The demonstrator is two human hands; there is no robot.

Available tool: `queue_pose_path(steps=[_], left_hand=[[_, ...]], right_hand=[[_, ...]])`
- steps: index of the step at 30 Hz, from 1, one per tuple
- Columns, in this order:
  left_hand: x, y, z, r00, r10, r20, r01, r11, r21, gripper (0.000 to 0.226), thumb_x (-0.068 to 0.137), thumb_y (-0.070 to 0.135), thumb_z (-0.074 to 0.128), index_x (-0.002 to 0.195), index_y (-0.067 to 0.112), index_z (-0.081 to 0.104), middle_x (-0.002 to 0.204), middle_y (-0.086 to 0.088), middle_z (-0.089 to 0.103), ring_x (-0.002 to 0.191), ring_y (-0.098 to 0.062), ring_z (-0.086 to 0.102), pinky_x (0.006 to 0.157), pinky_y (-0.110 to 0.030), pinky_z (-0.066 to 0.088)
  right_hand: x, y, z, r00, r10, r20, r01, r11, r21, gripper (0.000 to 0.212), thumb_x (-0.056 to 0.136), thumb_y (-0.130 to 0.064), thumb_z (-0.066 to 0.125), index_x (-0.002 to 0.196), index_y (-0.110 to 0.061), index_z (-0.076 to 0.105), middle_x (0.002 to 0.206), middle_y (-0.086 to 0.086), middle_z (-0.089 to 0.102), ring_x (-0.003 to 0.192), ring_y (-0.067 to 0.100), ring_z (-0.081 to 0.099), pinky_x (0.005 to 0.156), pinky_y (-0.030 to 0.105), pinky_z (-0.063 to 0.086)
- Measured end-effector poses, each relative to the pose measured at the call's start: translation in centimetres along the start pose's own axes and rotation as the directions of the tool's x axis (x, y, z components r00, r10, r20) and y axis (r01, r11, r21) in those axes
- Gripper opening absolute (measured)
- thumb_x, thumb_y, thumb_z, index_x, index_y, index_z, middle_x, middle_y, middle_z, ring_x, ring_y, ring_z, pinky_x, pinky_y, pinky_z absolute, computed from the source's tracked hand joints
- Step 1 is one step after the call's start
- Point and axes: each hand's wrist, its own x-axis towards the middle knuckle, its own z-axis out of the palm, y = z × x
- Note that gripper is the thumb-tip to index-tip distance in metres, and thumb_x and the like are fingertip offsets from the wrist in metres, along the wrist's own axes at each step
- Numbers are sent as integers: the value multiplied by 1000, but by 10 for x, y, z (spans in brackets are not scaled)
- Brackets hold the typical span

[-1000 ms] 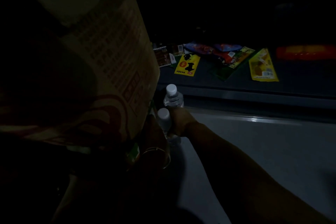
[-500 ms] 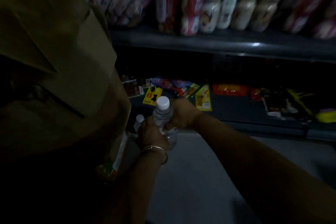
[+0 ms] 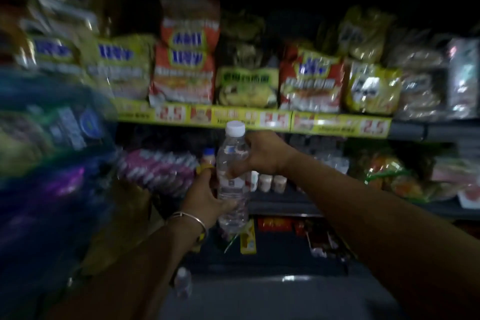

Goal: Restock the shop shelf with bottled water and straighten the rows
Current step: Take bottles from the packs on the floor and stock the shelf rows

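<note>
Both hands grip clear ribbed plastic btl

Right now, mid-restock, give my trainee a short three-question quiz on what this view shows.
1. True or false: only one of the hands is on the raised water bottle.
2. Which hand grips nearer the white cap? A) left hand B) right hand
3. Fill in: another bottle stands low down, near the ____ forearm.

Key
1. False: both hands hold it, upright, in front of the shelves.
2. B: the right hand grips the upper part, the left hand the lower part.
3. left
</note>
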Motion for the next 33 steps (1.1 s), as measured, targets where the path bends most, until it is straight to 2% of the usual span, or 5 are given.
queue_pose_path(steps=[5, 10, 16, 23, 33], left_hand=[[15, 151, -45, 989, 123, 80, -123, 992, -5, 50, 72, -2, 74, 112, 16, 50, 110, -3, 60, 105, -19, 56, 88, -32, 46], [39, 268, -90, 954, 294, 56, -297, 952, 70, 50, 73, -5, 73, 119, 1, 53, 113, -8, 62, 102, -16, 58, 85, -27, 46], [82, 371, -143, 910, 414, 16, -414, 909, 38, 42, 78, 0, 69, 117, 5, 54, 103, -2, 62, 98, -15, 59, 90, -28, 47], [143, 443, -206, 857, 506, -97, -500, 862, 79, 27, 82, 14, 68, 105, 15, 55, 94, 5, 60, 88, -10, 58, 73, -12, 45], [222, 456, -246, 861, 477, -176, -442, 874, 201, 51, 74, 12, 75, 118, 12, 49, 99, 5, 52, 94, -12, 51, 85, -22, 42]], right_hand=[[-11, -88, -127, 988, -5, -155, 7, 1000, 13, 28, 63, -32, 85, 75, -16, 66, 71, -5, 63, 59, 2, 54, 44, 7, 39], [-1, -166, -221, 934, -14, -358, 31, 999, 43, 34, 58, -35, 87, 72, -12, 67, 84, 8, 71, 74, 18, 67, 72, 35, 58], [36, -240, -308, 860, -51, -508, 81, 996, 37, 48, 64, -40, 82, 85, 0, 67, 86, 14, 72, 74, 25, 71, 71, 44, 59], [109, -301, -367, 722, -107, -684, 146, 989, -1, 55, 69, -46, 78, 93, 0, 64, 86, 15, 70, 71, 23, 70, 62, 39, 60], [214, -341, -390, 595, -98, -798, 38, 995, -94, 56, 64, -60, 75, 83, -9, 61, 87, 12, 68, 77, 25, 68, 69, 46, 58]])
